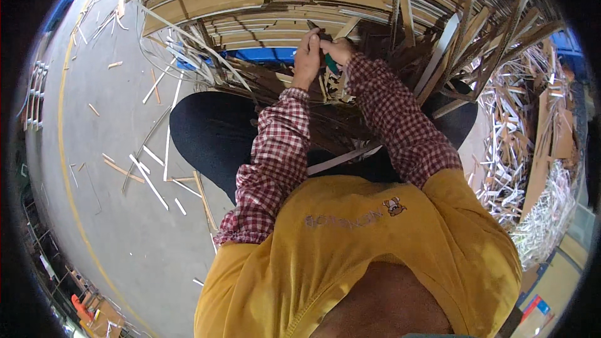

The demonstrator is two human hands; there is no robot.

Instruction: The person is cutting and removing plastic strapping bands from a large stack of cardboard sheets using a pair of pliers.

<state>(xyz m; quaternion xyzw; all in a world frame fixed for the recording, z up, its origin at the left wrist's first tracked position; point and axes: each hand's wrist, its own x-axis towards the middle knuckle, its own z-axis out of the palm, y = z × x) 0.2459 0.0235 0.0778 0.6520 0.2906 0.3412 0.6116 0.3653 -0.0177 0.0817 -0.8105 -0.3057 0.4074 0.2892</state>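
Both my hands meet in front of a stack of cardboard sheets (250, 11). A small hand tool with a green handle (330, 64) sits between them, its dark narrow tip poking up past my fingers; it looks like pliers, but its exact kind is partly covered. My right hand (340, 51) is closed around this tool. Right beside it, my left hand (307, 57) has its fingers curled together against the tool's head; what they grip is hidden. Loose cardboard strips (338, 91) lie just below the hands, between my knees.
A blue pallet edge (266, 55) shows under the stack. Long cardboard strips (488, 37) jut out at right, beside a large heap of paper and cardboard scraps (507, 138). Pale straps (188, 37) curl at left. Scraps dot the grey floor (119, 131), marked by a yellow line (64, 144).
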